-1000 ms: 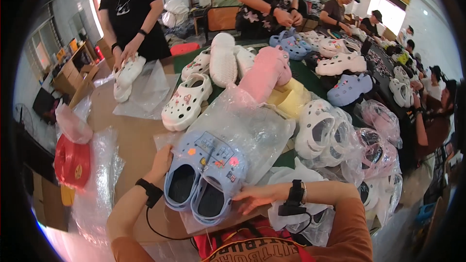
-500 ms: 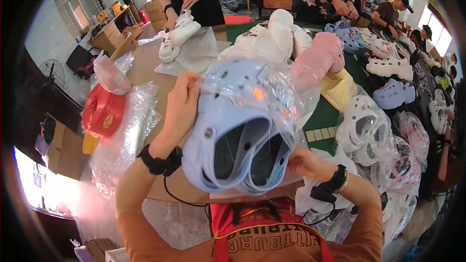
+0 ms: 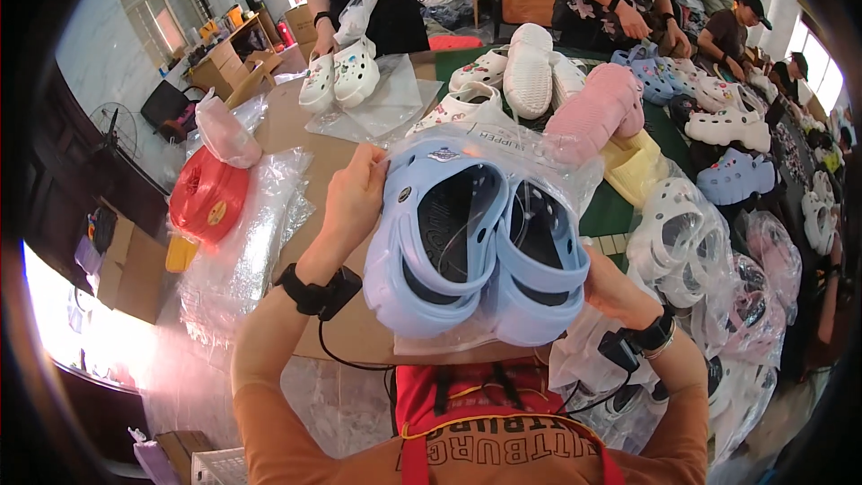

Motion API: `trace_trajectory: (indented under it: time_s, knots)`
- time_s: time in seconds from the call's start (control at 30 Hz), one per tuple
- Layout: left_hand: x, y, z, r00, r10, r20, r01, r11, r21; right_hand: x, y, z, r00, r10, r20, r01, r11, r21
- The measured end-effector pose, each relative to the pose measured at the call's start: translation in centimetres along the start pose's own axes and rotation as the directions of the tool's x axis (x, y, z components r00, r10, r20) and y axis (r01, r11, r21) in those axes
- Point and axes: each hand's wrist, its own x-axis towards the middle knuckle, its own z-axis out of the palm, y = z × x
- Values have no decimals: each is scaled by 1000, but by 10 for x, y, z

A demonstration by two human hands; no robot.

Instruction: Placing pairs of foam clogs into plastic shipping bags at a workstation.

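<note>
Two hands at work. Left hand: fingers pinched on the edge of the clear bag, beside the blue clogs. Right hand: fingers partly hidden at the outer flank; grip cannot be told. Blue clogs paired, heels toward wearer, over near edge of worktop. Clear bag covers toes; heels bare. Step, judged: bagging. Next move calls for easing plastic heelward without snagging. Farther out: pink clogs.

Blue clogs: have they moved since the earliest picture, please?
Yes. In the view, the blue clogs have shifted up toward the white clog, which they and the clear bag now partly hide.
</note>
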Motion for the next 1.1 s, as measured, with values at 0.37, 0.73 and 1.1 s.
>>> trace_trajectory:
  time_s: [0.37,0.73,1.1]
  knots:
    - [-1,15,21,1000,16,12,-14,994,-112,9,1,-20,928,-353,-116,342,934,-102]
    - [0,-15,44,974,212,-85,-228,899,-374,15,-88,-5,733,-562,-383,473,826,-307]
    - [19,13,27,997,-33,66,56,922,-384,54,-70,-32,826,-432,-361,433,898,-84]
